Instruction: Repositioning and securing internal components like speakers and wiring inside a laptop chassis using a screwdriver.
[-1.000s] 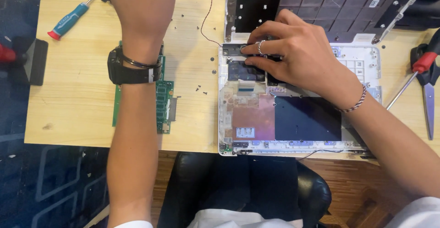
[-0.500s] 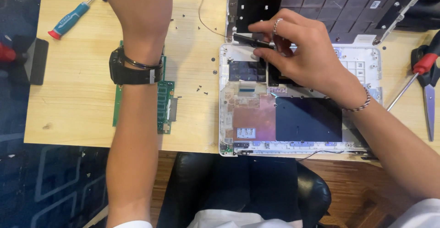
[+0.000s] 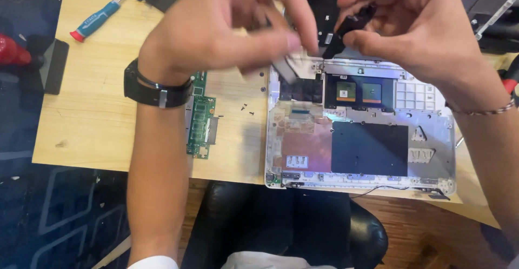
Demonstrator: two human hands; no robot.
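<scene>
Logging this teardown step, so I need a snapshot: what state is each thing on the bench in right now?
laptop shell: opened up, insides exposed, flat on the table
small black part: lifted above the shell, pinched in the right hand
left hand: raised, fingers at the same part
green circuit board: removed, lying on the table
blue-handled screwdriver: lying unused
loose screws: scattered on the table

An electronics repair workbench: an opened white laptop chassis point(image 3: 359, 139) lies at the near right edge of a light wooden desk point(image 3: 102, 118), internals exposed. A green circuit board point(image 3: 201, 123) and loose screws point(image 3: 244, 107) rest mid-desk, a blue-handled screwdriver point(image 3: 97, 19) sits at the far left corner, and red-handled tools point(image 3: 509, 82) lie at the right edge.
</scene>
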